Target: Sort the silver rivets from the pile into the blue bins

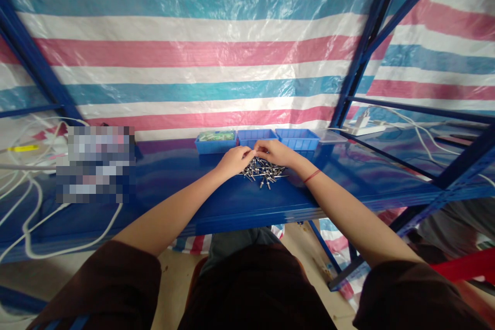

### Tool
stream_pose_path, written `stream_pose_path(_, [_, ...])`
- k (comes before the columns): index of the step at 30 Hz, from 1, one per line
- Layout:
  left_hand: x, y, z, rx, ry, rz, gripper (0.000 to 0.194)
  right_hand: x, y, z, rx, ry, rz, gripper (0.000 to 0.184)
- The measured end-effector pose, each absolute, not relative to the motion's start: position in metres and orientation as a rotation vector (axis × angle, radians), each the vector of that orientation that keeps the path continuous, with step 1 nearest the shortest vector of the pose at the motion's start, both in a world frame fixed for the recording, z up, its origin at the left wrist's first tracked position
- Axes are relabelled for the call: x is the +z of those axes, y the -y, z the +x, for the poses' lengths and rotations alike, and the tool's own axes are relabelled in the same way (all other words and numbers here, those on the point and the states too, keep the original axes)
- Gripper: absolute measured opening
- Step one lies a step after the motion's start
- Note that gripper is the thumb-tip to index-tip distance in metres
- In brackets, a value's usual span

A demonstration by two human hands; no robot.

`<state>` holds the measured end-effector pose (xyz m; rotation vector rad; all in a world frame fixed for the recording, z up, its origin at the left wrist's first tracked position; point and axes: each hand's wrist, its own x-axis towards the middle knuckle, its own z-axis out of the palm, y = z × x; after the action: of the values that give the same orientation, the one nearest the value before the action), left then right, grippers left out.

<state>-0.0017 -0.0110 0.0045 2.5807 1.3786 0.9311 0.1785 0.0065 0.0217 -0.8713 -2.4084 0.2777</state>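
A loose pile of small silvery metal pieces, which look like pop rivets (266, 172), lies on the blue table. Over the pile's back edge, my left hand (236, 160) and my right hand (274, 151) meet with their fingertips together. Both hands have their fingers curled into a pinch. Whatever sits between the fingertips is too small and hidden to make out. Just behind the hands stand a blue bin (257, 136) in the middle and another blue bin (297, 139) to its right. A third bin (204, 145), on the left, holds green-and-clear plastic packaging (217, 135).
White cables (33, 216) loop over the table's left side beside a blurred-out patch. A clear lid (330, 136) lies right of the bins. Blue frame posts (358, 69) rise at the right, with a white power strip (365, 126) behind. Striped plastic sheeting (201, 54) hangs behind the table (162, 165).
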Motion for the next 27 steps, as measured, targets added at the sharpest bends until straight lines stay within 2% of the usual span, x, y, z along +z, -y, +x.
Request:
stream_pose_path(6, [0.0019, 0.0052, -0.0037, 0.956, -1.38, 2.525, 0.028, 0.0228, -0.0063, 0.176, 0.528, 2.233, -0.797, 0.011])
stream_pose_path(10, [-0.0001, 0.0023, -0.0043, 0.944, -1.427, 2.477, 0.027, 0.0238, -0.0048, 0.1737, 0.805, 2.034, -0.845, 0.02])
stream_pose_path(14, [-0.0012, 0.0007, -0.0044, 0.971, -1.405, 2.426, 0.027, 0.0274, -0.0003, 0.171, 0.988, 1.874, -0.844, 0.021])
stream_pose_path(19, [0.0004, 0.0026, -0.0038, 0.99, -1.342, 2.377, 0.027, 0.0301, 0.0027, 0.1698, 1.073, 1.791, -0.834, 0.015])
stream_pose_path(27, [0.0035, 0.0083, 0.0005, 1.046, -1.265, 2.297, 0.026, 0.0307, 0.0031, 0.1696, 0.978, 1.86, -0.855, 0.015])
